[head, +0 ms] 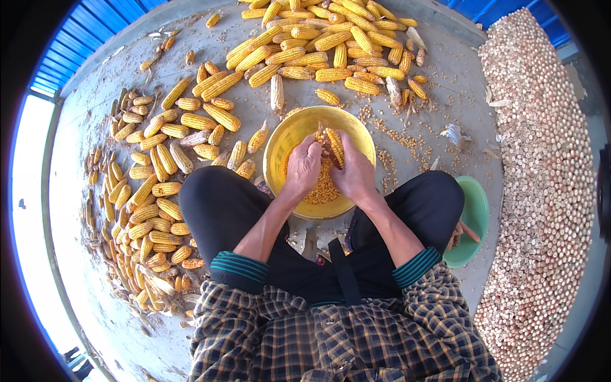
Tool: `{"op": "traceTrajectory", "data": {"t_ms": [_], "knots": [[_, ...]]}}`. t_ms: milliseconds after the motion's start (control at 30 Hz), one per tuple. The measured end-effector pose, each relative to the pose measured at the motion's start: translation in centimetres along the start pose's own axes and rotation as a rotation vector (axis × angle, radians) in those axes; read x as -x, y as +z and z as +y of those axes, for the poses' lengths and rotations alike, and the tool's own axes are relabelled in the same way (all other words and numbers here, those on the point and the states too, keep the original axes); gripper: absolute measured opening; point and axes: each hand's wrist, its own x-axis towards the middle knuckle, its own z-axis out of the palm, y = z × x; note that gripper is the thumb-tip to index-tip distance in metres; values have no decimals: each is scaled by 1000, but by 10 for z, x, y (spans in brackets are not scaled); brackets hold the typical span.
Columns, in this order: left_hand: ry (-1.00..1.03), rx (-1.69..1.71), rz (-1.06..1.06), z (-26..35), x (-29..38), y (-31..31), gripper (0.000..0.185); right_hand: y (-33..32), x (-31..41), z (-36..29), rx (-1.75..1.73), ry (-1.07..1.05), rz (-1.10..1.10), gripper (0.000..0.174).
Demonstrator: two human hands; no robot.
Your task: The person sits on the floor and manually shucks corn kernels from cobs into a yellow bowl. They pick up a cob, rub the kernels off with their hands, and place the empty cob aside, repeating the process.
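Above a yellow plastic basin (pixel 269 164), between my knees, my two hands are close together. My right hand (pixel 355 172) grips a yellow ear of corn (pixel 335 147), which tilts upward from the fingers. My left hand (pixel 304 164) is curled around a reddish, partly stripped corn cob (pixel 321 137), pressed near the ear; most of it is hidden by the fingers. Loose corn kernels (pixel 321 191) cover the basin's bottom under my hands.
Ears of corn lie heaped ahead (pixel 310 43) and to the left (pixel 152 215). Scattered kernels (pixel 401 136) dot the concrete floor (pixel 453 105). By my right knee stands a green basin (pixel 472 205) holding bare cobs (pixel 468 231). Farther right stretches a long stack of stripped cobs (pixel 539 167).
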Motion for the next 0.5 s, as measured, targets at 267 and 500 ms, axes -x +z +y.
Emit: {"op": "traceTrajectory", "data": {"t_ms": [267,500], "knots": [[111,-101,3,-9,-5,-2,40,-15,-8,-2,-32,69,57,59],[-355,559,-453,18,11,-3,74,-16,-13,-4,-1033,283,-195,41]]}}
